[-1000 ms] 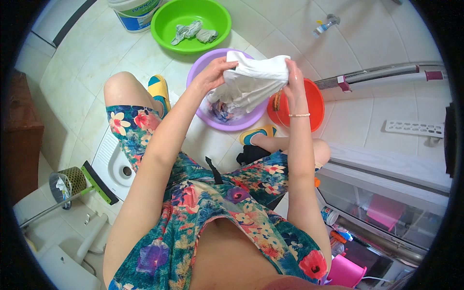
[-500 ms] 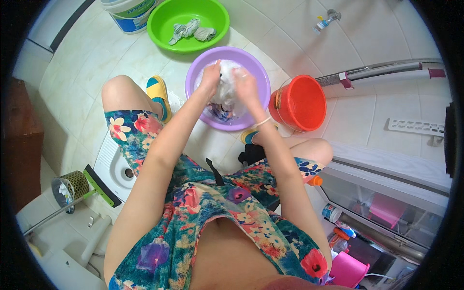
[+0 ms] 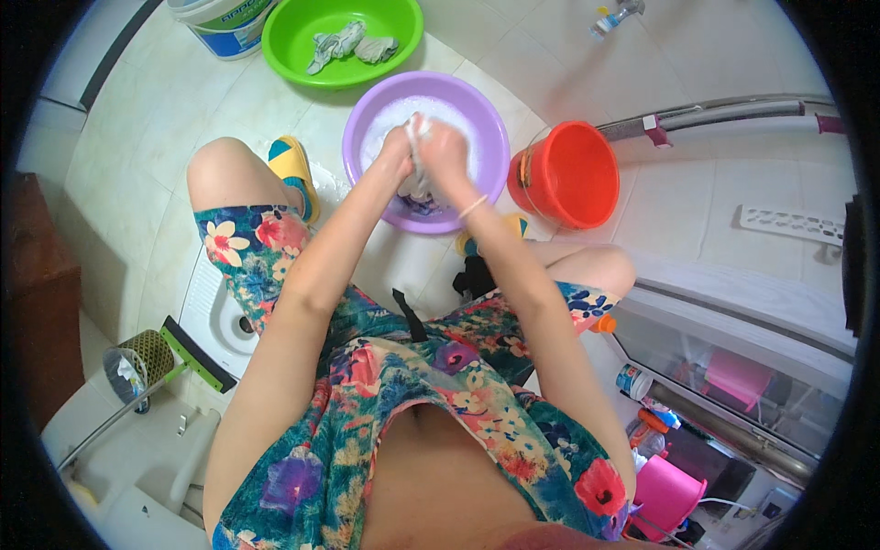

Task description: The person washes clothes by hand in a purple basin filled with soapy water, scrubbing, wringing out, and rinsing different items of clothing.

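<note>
Over a purple basin of sudsy water, my two hands are closed together on a wet, whitish cloth. My left hand grips one side of it with bent fingers. Pressed close against it, my right hand is blurred by motion, with its fingers wrapped around the cloth. Just below the hands, a dark patterned fabric lies in the water, and I cannot tell whether it belongs to the same piece. White foam covers much of the water.
Beyond the basin, a green basin holds two crumpled cloths. An orange-red bucket stands close on the right. A squat toilet, a floor squeegee and a wire bin are at left. A white bucket stands far left.
My hands were apart with the soapy cloth spread between them; now they have come together on it. The whole view has shifted slightly.
</note>
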Demonstrator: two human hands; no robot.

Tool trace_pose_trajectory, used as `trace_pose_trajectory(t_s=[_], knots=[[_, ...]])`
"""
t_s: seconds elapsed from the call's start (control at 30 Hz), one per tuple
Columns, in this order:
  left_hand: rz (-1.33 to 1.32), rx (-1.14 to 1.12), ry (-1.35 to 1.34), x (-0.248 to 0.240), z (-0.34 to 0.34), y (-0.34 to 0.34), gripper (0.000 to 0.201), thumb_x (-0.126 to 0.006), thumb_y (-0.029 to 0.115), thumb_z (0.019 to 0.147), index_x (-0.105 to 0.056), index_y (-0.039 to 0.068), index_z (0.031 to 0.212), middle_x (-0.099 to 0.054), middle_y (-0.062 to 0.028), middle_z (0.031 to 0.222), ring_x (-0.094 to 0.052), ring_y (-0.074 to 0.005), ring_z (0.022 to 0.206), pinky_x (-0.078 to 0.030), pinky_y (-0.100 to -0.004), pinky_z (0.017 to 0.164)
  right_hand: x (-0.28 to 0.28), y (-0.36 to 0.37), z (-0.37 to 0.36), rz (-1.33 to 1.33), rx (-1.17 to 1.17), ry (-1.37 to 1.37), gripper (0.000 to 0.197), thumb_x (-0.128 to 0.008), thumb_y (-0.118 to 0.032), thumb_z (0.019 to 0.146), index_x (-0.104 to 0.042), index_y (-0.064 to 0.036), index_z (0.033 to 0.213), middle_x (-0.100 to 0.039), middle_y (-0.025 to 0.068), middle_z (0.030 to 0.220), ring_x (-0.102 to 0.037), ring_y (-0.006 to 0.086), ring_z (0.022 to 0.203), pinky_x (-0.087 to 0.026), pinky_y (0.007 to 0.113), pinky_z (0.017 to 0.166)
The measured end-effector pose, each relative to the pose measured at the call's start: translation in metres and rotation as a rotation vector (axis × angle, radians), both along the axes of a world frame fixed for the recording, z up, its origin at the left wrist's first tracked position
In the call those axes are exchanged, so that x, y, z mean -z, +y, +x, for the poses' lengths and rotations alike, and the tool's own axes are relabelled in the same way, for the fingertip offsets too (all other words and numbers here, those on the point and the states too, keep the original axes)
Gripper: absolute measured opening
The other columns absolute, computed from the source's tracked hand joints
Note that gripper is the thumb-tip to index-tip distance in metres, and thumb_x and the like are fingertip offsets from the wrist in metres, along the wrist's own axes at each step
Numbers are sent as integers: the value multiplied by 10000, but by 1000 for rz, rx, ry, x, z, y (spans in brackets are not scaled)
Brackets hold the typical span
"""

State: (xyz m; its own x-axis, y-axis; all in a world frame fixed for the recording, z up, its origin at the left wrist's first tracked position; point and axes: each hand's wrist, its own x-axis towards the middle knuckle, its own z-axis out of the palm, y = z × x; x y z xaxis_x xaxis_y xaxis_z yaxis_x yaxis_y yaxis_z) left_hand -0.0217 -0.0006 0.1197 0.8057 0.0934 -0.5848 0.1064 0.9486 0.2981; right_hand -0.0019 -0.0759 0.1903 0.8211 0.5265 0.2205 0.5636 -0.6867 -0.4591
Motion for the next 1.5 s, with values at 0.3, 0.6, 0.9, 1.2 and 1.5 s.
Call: trace_pose_trajectory(t_s=[0.3,0.6,0.9,1.2,1.5], knots=[[375,195,-265,-106,23,50,349,-443,323,908,-547,2,995,-590,-81,945,-570,-175,836,-466,-310,754,-60,-20,62,206,-304,448,385,-621,-325,747,-589,11,933,-629,105,831,-597,190,814,-452,328,733],[1104,501,-291,-59,-5,59,269,-525,77,773,-511,-6,1028,-591,-117,867,-565,-213,869,-437,-296,793,-196,-12,81,825,-130,515,297,-643,-99,711,-583,36,969,-604,64,871,-566,146,760,-448,275,672],[1386,161,-289,-45,3,35,229,-511,156,803,-589,6,958,-620,-112,820,-570,-197,780,-434,-320,719,-255,-15,115,886,-30,386,245,-612,-99,746,-568,48,936,-594,81,845,-571,159,742,-458,270,639],[1031,-32,-105,-90,-3,97,240,-514,238,842,-615,24,887,-565,8,714,-477,-77,641,-383,-226,574,-188,-52,159,811,245,430,281,-626,-84,718,-559,93,926,-593,121,835,-584,189,710,-467,302,616],[1224,-141,-46,-103,19,118,282,-575,267,806,-629,16,922,-615,-26,804,-534,-98,701,-420,-235,637,-201,-59,168,954,236,401,245,-615,-71,727,-558,88,904,-584,120,819,-575,183,701,-464,296,596]])
